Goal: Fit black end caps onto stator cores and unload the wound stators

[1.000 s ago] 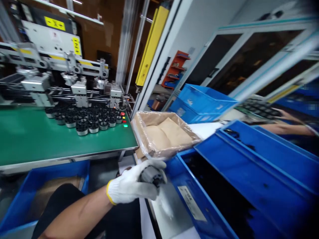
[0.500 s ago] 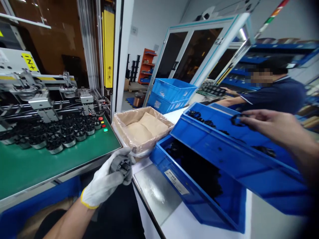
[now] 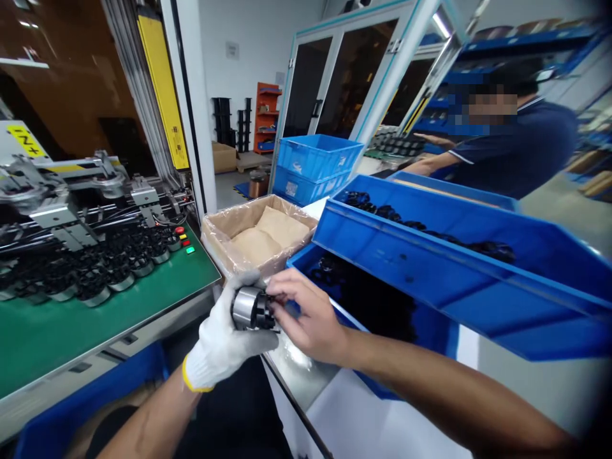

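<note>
In my gloved left hand [image 3: 215, 344] is a silver metal ring, which looks like a motor stator core [image 3: 245, 307], lying on its side with its end facing right. My bare right hand [image 3: 313, 315] pinches a black plastic end piece [image 3: 264, 310] at that end. The fingers partly hide the piece, so I cannot tell how deeply it sits in the core. Both hands are closed and meet in front of the cardboard box, above the metal plate [image 3: 306, 376].
Several silver-and-black cores [image 3: 93, 290] stand on the green bench [image 3: 43, 338], beneath machine fixtures. A bag-lined cardboard box [image 3: 224, 252] is ahead. On the right, an upper blue bin [image 3: 430, 280] and a lower blue bin [image 3: 449, 335] hold black parts. A co-worker [image 3: 521, 140] works behind them.
My right hand has come from above the upper blue bin to the core, bringing a black plastic piece. My left hand has turned the core sideways. The view has shifted slightly.
</note>
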The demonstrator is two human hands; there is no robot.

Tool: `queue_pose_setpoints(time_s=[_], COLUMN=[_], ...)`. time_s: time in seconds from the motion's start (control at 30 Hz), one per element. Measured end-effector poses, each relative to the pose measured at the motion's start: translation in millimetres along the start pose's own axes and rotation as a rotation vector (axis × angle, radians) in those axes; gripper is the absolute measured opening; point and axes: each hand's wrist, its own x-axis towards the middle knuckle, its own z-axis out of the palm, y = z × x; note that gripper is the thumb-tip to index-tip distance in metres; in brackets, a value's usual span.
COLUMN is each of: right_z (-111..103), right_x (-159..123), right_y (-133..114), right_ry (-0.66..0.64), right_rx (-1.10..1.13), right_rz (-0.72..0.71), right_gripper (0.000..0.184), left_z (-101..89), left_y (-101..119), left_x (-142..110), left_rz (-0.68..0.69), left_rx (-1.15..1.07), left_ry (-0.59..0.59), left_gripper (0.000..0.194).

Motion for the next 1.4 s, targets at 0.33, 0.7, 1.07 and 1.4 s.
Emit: queue_pose_setpoints(time_s=[0.33,0.7,1.07,1.4], right_z=[-6,-3,3,-3], right_x=[-16,-19,-25,-11], right_y=[16,9,13,10], right_ry=[-0.091,-0.072,-0.12,-0.113], right_rx=[-0.192,-0.235,-0.364,0.157], right_rz=[-0.155,-0.091,-0.205,0.263], right_gripper=[0.052,0.052,0.052,0.029], left_z=[1.4,-6.9,-2.0,-5.5], left_y=[-8,-2,2,3], left_x=[2,4,0,-5], left_rz=[0.093,0.024,0.018,0.315], left_rx=[-0.017,0.082,0.081,0.148], left_ry=[0.016,-0.053,-0.048,0.048], left_gripper=[0.074,0.076,0.072,0.062])
